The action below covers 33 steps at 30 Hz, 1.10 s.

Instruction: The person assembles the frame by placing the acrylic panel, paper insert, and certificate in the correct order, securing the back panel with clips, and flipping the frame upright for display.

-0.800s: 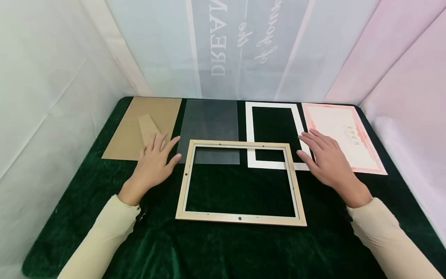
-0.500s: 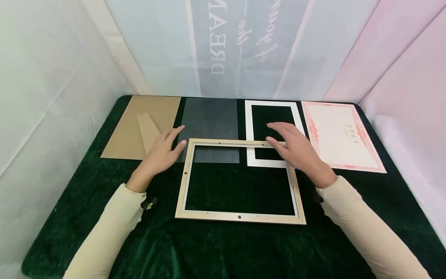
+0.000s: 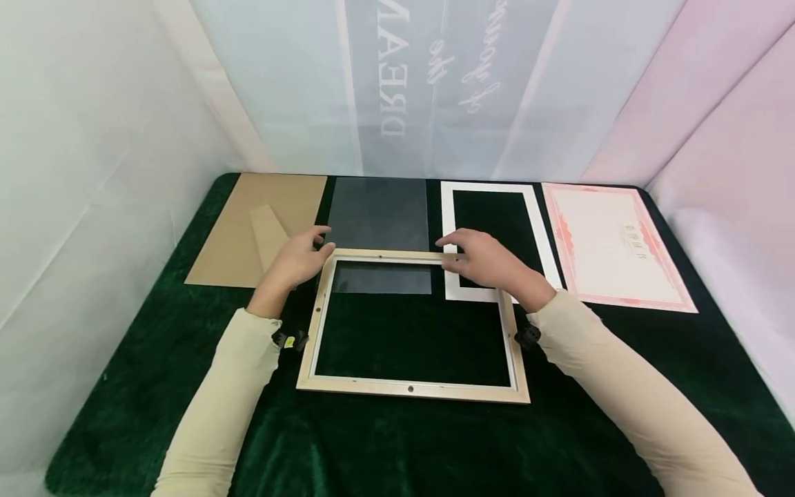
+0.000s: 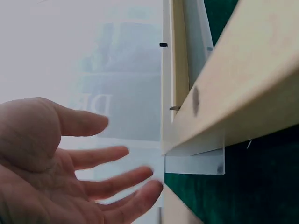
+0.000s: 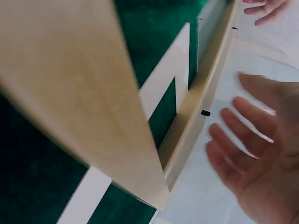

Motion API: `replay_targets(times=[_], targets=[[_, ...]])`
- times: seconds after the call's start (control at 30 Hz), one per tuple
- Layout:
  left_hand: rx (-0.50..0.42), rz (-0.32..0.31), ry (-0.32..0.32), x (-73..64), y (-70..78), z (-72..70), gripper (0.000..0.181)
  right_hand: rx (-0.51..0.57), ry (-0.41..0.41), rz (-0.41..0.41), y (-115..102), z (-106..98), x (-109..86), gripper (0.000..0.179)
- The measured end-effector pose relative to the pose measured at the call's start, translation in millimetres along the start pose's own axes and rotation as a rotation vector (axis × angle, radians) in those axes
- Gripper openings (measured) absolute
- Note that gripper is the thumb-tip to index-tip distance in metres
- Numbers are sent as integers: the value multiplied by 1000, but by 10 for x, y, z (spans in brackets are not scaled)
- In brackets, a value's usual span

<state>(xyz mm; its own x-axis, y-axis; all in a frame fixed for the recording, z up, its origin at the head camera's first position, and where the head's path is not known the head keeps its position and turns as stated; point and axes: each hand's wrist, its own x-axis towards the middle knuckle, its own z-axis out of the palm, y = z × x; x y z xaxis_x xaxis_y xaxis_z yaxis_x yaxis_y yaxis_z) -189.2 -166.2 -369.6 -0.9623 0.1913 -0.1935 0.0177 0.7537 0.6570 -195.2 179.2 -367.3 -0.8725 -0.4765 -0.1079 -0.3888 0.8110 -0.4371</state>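
Observation:
A pale wooden picture frame (image 3: pixel 410 390) lies on the dark green cloth, in front of the flat sheets. At its far left corner is my left hand (image 3: pixel 299 259), its fingers loosely bent and spread; the left wrist view shows nothing in the palm (image 4: pixel 28 158). My right hand (image 3: pixel 481 259) reaches over the frame's far rail, its thumb overlapping that rail in the head view. In the right wrist view, its relaxed fingers (image 5: pixel 238 126) stand apart beside the rail. A clear sheet (image 3: pixel 379 210) and a white mat (image 3: pixel 448 228) lie partly behind the frame.
A brown backing board (image 3: pixel 279 190) with a stand flap (image 3: pixel 268 228) lies at the back left. At the back right is a pink-bordered certificate (image 3: pixel 596 235). A printed backdrop (image 3: pixel 310 90) rises behind the table, with white cloth walls (image 3: pixel 93 172) at the sides.
My right hand has moved left from beside the certificate to the frame's far rail. My left hand has shifted right to the far left corner. The frame has slid a little left.

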Motion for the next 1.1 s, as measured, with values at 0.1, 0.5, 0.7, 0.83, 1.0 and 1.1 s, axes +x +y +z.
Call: replay_targets(times=[0.1,0.5,0.7,0.83,1.0,1.1], targets=[[2,21,-22,2,-1,-29,48,-115,-27,-13,5,31,27,43],[-3,34,-70,53,73,0,45,-248,-57,117,155,-151,-56,42],[-25,0,-94,186,25,-69,47,40,-126,118,-56,-140,253,45],[6,-81,-65,306,-33,-49,53,206,-142,181,-163,-13,515,57],[-5,-165,-59,387,-59,3,60,331,-153,339,-180,162,711,70],[-115,-188,-46,412,-61,2,61,376,-114,398,-139,212,743,73]])
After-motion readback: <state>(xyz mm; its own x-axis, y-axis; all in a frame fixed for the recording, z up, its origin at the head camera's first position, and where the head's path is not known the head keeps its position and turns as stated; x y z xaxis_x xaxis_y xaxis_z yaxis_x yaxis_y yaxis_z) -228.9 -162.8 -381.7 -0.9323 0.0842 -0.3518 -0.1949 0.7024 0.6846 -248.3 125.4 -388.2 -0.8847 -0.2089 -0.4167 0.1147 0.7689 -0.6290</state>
